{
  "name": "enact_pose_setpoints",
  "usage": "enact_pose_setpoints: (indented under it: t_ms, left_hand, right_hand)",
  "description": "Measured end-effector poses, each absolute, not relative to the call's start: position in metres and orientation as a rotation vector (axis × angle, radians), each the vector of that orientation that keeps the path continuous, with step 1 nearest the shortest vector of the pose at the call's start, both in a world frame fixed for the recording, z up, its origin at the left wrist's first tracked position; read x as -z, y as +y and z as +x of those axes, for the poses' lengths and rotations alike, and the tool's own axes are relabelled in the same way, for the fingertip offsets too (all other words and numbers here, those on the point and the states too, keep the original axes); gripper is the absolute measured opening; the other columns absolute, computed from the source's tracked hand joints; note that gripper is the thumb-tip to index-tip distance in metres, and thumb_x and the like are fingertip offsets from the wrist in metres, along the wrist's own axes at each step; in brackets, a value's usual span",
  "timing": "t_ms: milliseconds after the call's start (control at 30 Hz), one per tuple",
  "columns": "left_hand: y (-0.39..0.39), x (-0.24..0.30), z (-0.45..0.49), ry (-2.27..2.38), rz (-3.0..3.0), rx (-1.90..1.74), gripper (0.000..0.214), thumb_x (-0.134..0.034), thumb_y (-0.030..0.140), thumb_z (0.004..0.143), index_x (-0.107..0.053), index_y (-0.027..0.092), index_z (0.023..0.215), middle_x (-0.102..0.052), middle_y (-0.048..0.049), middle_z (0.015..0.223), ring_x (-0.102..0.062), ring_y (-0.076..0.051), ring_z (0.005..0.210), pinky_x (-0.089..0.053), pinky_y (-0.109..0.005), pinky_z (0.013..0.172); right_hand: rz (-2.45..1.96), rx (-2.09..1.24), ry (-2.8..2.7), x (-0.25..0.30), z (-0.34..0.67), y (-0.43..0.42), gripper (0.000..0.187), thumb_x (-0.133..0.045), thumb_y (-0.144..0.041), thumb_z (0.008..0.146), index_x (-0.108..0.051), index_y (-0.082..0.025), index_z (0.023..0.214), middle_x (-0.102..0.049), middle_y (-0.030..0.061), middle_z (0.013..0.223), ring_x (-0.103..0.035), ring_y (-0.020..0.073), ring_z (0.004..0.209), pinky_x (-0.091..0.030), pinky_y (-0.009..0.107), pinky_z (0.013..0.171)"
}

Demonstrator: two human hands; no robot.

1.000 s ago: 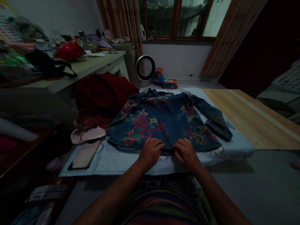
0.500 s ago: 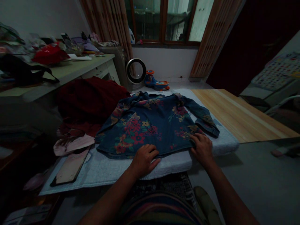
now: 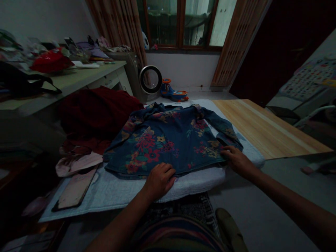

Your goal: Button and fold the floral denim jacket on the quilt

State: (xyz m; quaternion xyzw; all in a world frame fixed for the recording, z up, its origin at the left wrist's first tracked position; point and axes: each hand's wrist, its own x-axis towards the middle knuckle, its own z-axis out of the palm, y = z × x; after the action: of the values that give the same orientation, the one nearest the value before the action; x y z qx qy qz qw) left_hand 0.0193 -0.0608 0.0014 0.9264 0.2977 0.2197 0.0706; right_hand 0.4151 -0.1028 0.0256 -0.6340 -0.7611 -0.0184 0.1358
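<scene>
A dark blue shirt with a flower print (image 3: 154, 140) lies spread out on a pale quilted cloth (image 3: 110, 194), its hem toward me. My left hand (image 3: 160, 178) rests on the middle of the hem, fingers slightly bent over the fabric and the thumb apart from them. At the shirt's lower right corner, beside the cuff of the right sleeve, my right hand (image 3: 235, 159) pinches the side edge between thumb and fingers.
Left of the shirt are a dark red cloth heap (image 3: 97, 115), a pink cloth (image 3: 78, 162) and a phone (image 3: 75, 189). A cluttered desk (image 3: 86, 75) stands beyond. A wooden board (image 3: 270, 129) extends to the right. A front-loading washer's round door (image 3: 151, 79) hangs open behind.
My right hand has moved right, from the hem corner to the shirt's side edge, and the corner has shifted outward with it. The left hand stays on the hem.
</scene>
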Motion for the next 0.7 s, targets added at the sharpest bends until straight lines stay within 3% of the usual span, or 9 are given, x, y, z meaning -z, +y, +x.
enact_pose_setpoints:
  t_ms: [133, 300, 400, 500, 600, 700]
  left_hand:
    - [-0.06, -0.001, 0.02, 0.904, 2.808, -0.662, 0.019, -0.062, 0.025, 0.087, -0.062, 0.02, 0.105, -0.065, -0.0074, 0.104, -0.057, -0.022, 0.091, -0.046, -0.036, 0.078]
    - [-0.057, 0.003, 0.02, 0.923, 2.835, -0.621, 0.031, -0.067, 0.034, 0.086, -0.061, 0.021, 0.113, -0.065, -0.0073, 0.106, -0.056, -0.023, 0.092, -0.046, -0.037, 0.077]
    - [-0.057, 0.004, 0.02, 0.929, 2.85, -0.603, 0.031, -0.067, 0.035, 0.086, -0.061, 0.022, 0.113, -0.064, -0.0068, 0.105, -0.056, -0.022, 0.091, -0.046, -0.037, 0.077]
    - [-0.058, 0.003, 0.021, 0.928, 2.863, -0.607, 0.029, -0.066, 0.035, 0.088, -0.062, 0.022, 0.114, -0.064, -0.0066, 0.103, -0.056, -0.022, 0.089, -0.046, -0.036, 0.076]
    - [-0.059, 0.003, 0.022, 0.924, 2.876, -0.614, 0.026, -0.064, 0.033, 0.089, -0.062, 0.022, 0.113, -0.065, -0.0067, 0.102, -0.057, -0.022, 0.089, -0.046, -0.036, 0.076]
    - [-0.059, 0.004, 0.022, 0.924, 2.88, -0.633, 0.027, -0.063, 0.03, 0.089, -0.061, 0.021, 0.115, -0.066, -0.0073, 0.103, -0.057, -0.023, 0.089, -0.047, -0.037, 0.075]
  right_hand:
    - [-1.962, 0.015, -2.188, -0.051, 0.42, -0.1, 0.037, -0.043, -0.012, 0.083, -0.068, -0.02, 0.109, -0.061, 0.0101, 0.108, -0.061, 0.021, 0.088, -0.049, 0.032, 0.074]
    - [-2.028, 0.032, -2.173, -0.07, 0.424, -0.106, 0.041, -0.049, -0.012, 0.076, -0.068, -0.026, 0.109, -0.06, 0.009, 0.117, -0.06, 0.0218, 0.092, -0.046, 0.03, 0.068]
    - [-1.939, -0.301, -2.277, -0.077, 0.431, -0.105, 0.031, -0.057, -0.019, 0.072, -0.072, -0.025, 0.099, -0.063, 0.0094, 0.109, -0.061, 0.0231, 0.089, -0.049, 0.033, 0.072]
    - [-1.949, -0.635, -2.21, -0.088, 0.445, -0.091, 0.023, -0.059, -0.037, 0.079, -0.073, -0.022, 0.089, -0.067, 0.0082, 0.095, -0.063, 0.0236, 0.085, -0.05, 0.035, 0.076]
    - [-2.195, -0.411, -1.939, -0.092, 0.46, -0.068, 0.036, -0.051, -0.047, 0.087, -0.071, -0.017, 0.094, -0.069, 0.0112, 0.096, -0.063, 0.0244, 0.085, -0.048, 0.034, 0.073]
    - [-2.406, -0.029, -1.651, -0.083, 0.471, -0.047, 0.056, -0.061, -0.05, 0.08, -0.061, -0.009, 0.119, -0.066, 0.0199, 0.109, -0.063, 0.0291, 0.092, -0.047, 0.035, 0.073]
